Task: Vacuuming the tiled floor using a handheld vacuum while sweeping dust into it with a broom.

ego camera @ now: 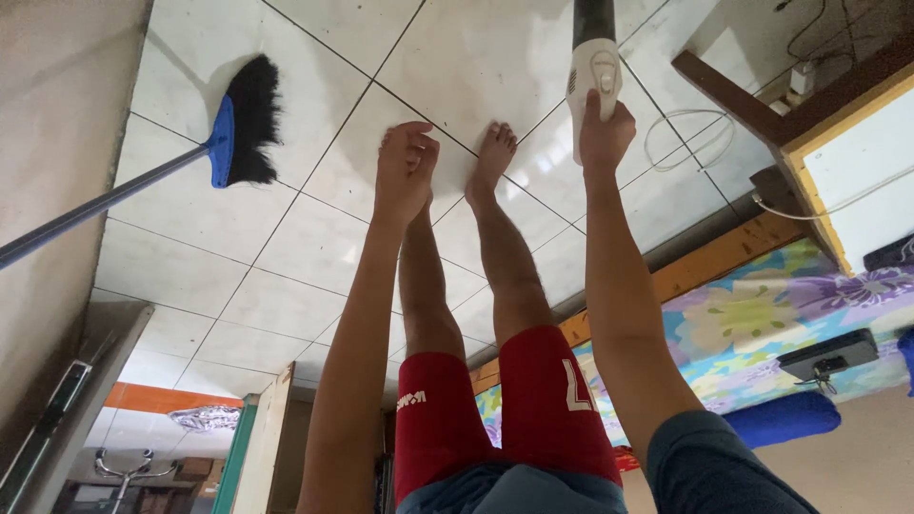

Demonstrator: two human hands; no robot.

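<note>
My right hand [605, 133] reaches down to the white tiled floor [286, 238] and grips the handle of a white handheld appliance with a black tube [592, 67]. My left hand [405, 167] hangs with its fingers curled shut, in front of my left foot and close to the floor; nothing shows in it. My bare right foot [493, 152] stands on the tiles between the two hands. My legs in red shorts [533, 409] fill the lower middle of the view.
A broom with a blue head and black bristles [243, 119] lies on the tiles at left, its grey handle running to the left edge. A white cable loop [685, 143] lies by wooden furniture [752, 109]. A bed with a flowered sheet [752, 319] is at right.
</note>
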